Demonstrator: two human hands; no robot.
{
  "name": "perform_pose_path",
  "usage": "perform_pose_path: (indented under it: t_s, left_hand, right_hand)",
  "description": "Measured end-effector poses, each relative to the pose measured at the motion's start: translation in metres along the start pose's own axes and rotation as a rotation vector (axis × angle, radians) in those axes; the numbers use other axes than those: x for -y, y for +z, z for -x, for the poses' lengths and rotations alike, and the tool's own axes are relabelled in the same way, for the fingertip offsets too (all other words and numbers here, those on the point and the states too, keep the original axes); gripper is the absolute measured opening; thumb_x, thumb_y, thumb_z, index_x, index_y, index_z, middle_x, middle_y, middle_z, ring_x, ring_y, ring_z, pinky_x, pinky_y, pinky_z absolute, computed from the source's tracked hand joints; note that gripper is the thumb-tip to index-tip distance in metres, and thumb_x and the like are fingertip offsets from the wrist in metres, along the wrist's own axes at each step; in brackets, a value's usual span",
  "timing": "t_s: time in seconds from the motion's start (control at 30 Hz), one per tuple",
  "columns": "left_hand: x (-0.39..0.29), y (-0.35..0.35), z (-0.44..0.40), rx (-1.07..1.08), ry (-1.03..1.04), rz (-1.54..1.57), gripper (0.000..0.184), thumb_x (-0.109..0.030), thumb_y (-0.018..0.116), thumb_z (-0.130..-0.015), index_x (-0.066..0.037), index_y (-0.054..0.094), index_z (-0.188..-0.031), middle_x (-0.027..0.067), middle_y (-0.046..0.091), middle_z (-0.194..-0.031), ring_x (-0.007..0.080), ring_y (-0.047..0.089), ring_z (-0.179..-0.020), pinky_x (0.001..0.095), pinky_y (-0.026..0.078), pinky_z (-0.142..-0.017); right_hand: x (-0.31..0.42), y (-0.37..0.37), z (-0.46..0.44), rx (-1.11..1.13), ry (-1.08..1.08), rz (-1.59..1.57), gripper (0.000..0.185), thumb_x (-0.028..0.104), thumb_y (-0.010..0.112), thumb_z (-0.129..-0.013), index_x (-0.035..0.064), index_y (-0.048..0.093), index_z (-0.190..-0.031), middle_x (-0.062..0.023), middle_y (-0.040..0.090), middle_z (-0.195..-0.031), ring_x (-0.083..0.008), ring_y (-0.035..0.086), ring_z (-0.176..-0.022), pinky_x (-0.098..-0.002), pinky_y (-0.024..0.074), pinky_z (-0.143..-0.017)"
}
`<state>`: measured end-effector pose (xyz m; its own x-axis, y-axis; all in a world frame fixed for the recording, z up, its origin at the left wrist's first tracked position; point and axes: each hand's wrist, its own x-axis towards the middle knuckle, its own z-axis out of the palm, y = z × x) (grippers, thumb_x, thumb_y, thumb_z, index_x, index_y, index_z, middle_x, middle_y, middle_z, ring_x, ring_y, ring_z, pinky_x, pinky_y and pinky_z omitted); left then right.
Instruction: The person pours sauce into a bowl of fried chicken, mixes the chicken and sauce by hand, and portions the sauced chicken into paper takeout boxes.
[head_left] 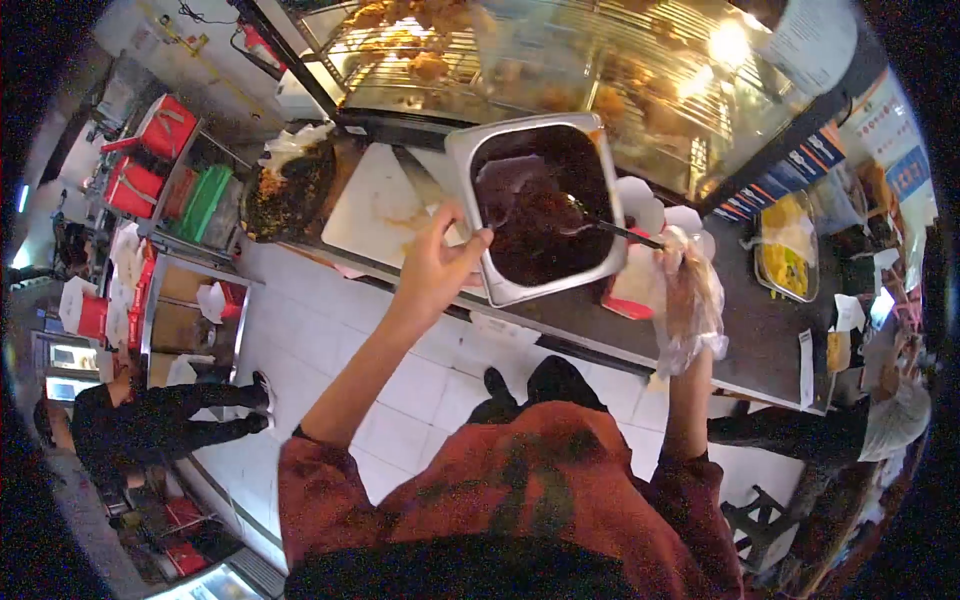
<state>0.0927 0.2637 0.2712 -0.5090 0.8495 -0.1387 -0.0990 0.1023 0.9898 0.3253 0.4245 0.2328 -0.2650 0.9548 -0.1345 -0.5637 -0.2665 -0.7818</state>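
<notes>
A square steel pan (463,165) of dark brown sauce (530,240) is tilted above the counter. My left hand (440,262) grips the pan's left rim, thumb over the edge and fingers outside it. A loose clear plastic glove covers my right hand (688,285), which is closed on the dark handle of a spoon (625,233) at the pan's right side. The spoon's head rests in the sauce, partly sunk. Behind the pan and my right hand are white paper cups (640,200) and a red-and-white carton (628,306), partly hidden.
White cutting boards (372,212) and a black pan of crumbs (290,190) stand left on the counter (745,330). Behind is a lit glass case (540,60) with fried food. A tray of yellow food (785,250) sits right. People stand at left (150,425) and right (830,430).
</notes>
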Motion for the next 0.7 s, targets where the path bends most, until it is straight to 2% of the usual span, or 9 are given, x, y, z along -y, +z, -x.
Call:
perform_pose_path:
  t_s: [0.07, 0.13, 0.2, 0.27, 0.3, 0.4, 0.47, 0.63, 0.7]
  left_hand:
    - [0.012, -0.029, -0.01, -0.1, 0.038, 0.051, 0.024, -0.009, 0.059, -0.083, -0.008, 0.047, -0.104, 0.0009, 0.049, -0.102, 0.0128, 0.059, -0.084, 0.0293, 0.058, -0.059]
    - [0.022, -0.054, -0.026, -0.13, 0.023, 0.026, 0.025, -0.01, 0.06, -0.083, -0.008, 0.048, -0.104, 0.0004, 0.049, -0.102, 0.0113, 0.058, -0.082, 0.0287, 0.058, -0.059]
    - [0.036, -0.068, -0.041, -0.248, 0.01, 0.062, 0.024, -0.011, 0.06, -0.082, -0.008, 0.048, -0.102, -0.0001, 0.049, -0.101, 0.0103, 0.057, -0.083, 0.0289, 0.057, -0.059]
    - [0.039, -0.077, -0.049, -0.27, 0.014, 0.098, 0.023, -0.012, 0.06, -0.082, -0.009, 0.048, -0.102, -0.0004, 0.05, -0.099, 0.0095, 0.057, -0.082, 0.0281, 0.057, -0.058]
    - [0.044, -0.086, -0.052, -0.287, -0.013, 0.102, 0.024, -0.012, 0.06, -0.082, -0.007, 0.047, -0.102, 0.0012, 0.049, -0.101, 0.0109, 0.056, -0.084, 0.0281, 0.057, -0.058]
    - [0.056, -0.107, -0.064, -0.35, -0.112, 0.02, 0.021, -0.011, 0.058, -0.083, -0.007, 0.045, -0.099, 0.0007, 0.047, -0.1, 0.0104, 0.054, -0.085, 0.0264, 0.056, -0.055]
    - [0.06, -0.111, -0.066, -0.36, -0.076, 0.034, 0.017, -0.01, 0.057, -0.084, -0.007, 0.047, -0.097, -0.0003, 0.048, -0.098, 0.0078, 0.054, -0.082, 0.023, 0.055, -0.052]
    - [0.089, -0.129, -0.071, -0.389, -0.084, 0.146, 0.022, -0.01, 0.058, -0.084, -0.008, 0.049, -0.104, -0.0001, 0.051, -0.099, 0.0047, 0.054, -0.075, 0.0204, 0.054, -0.05]
    - [0.088, -0.129, -0.07, -0.413, -0.121, 0.159, 0.022, -0.01, 0.058, -0.083, -0.008, 0.05, -0.103, -0.0005, 0.052, -0.098, 0.0045, 0.054, -0.075, 0.0202, 0.053, -0.049]
  right_hand:
    - [-0.015, 0.03, -0.004, -0.014, 0.079, -0.028, 0.024, 0.016, 0.061, -0.083, -0.0026, 0.056, -0.096, -0.0135, 0.059, -0.097, -0.0212, 0.059, -0.085, -0.0293, 0.0506, -0.077]
    - [-0.038, 0.039, -0.021, 0.078, -0.361, 0.883, 0.023, 0.015, 0.059, -0.083, -0.0028, 0.054, -0.096, -0.0135, 0.059, -0.096, -0.021, 0.059, -0.085, -0.0283, 0.0508, -0.076]
    - [-0.042, 0.052, -0.036, 0.022, 0.235, -0.188, 0.023, 0.018, 0.059, -0.084, 0.002, 0.053, -0.1, -0.011, 0.06, -0.095, -0.0206, 0.059, -0.085, -0.0297, 0.0502, -0.073]
    - [-0.04, 0.059, -0.044, -0.036, 0.124, -0.095, 0.028, 0.023, 0.059, -0.084, 0.0042, 0.052, -0.103, -0.0102, 0.061, -0.091, -0.0213, 0.06, -0.08, -0.0315, 0.0503, -0.07]
    - [-0.04, 0.039, -0.059, -0.021, -0.203, 0.723, 0.03, 0.026, 0.06, -0.083, 0.0041, 0.053, -0.103, -0.0093, 0.062, -0.089, -0.0205, 0.06, -0.077, -0.0317, 0.0505, -0.068]
    - [-0.042, 0.007, -0.078, -0.03, -0.678, 1.601, 0.037, 0.032, 0.062, -0.081, 0.0019, 0.053, -0.1, -0.0093, 0.063, -0.086, -0.0195, 0.062, -0.074, -0.0309, 0.0514, -0.065]
    - [-0.03, 0.029, -0.068, -0.137, -0.202, 0.5, 0.035, 0.031, 0.063, -0.08, 0.0032, 0.055, -0.099, -0.0091, 0.064, -0.088, -0.0195, 0.062, -0.079, -0.0303, 0.0509, -0.065]
    - [-0.061, 0.045, -0.058, 0.287, -0.192, 0.472, 0.014, 0.015, 0.058, -0.084, 0.0042, 0.059, -0.093, -0.0106, 0.063, -0.098, -0.0202, 0.062, -0.08, -0.0294, 0.0488, -0.071]
    - [-0.063, 0.063, -0.054, 0.491, -0.45, 1.217, 0.01, 0.009, 0.056, -0.084, 0.0048, 0.059, -0.092, -0.0104, 0.063, -0.099, -0.0231, 0.061, -0.08, -0.0329, 0.0465, -0.074]
